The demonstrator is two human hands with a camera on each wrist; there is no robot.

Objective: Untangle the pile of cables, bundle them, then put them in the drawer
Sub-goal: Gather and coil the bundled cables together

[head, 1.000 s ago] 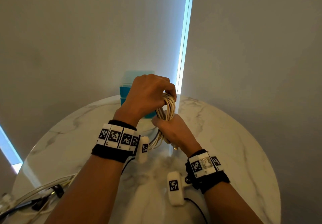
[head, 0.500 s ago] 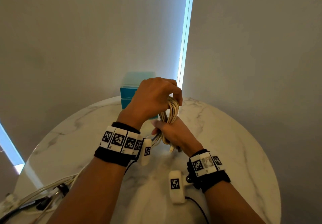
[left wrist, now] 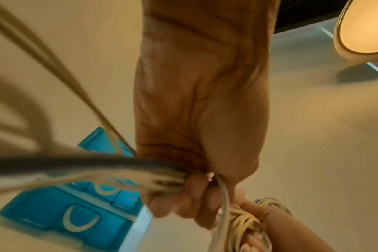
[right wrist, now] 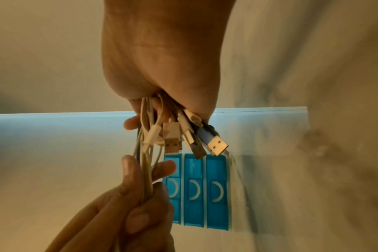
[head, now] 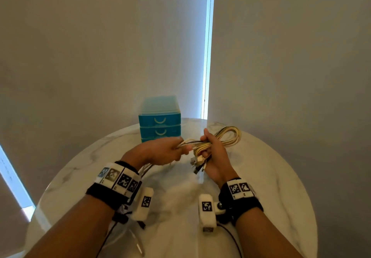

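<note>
Cable strands (left wrist: 54,163) blurred beside camera.

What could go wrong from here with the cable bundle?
1. The right hand grips the cable bundle mid-coil with plug ends dangling loose; loops may spring apart.
2. The left hand pulls the loose strands taut; they could re-snag.
3. All three fronts of the blue drawer unit look closed, and both hands are full.

Round marble table (head: 271,177); grey wall behind; bright vertical window strip (head: 206,56).
</note>
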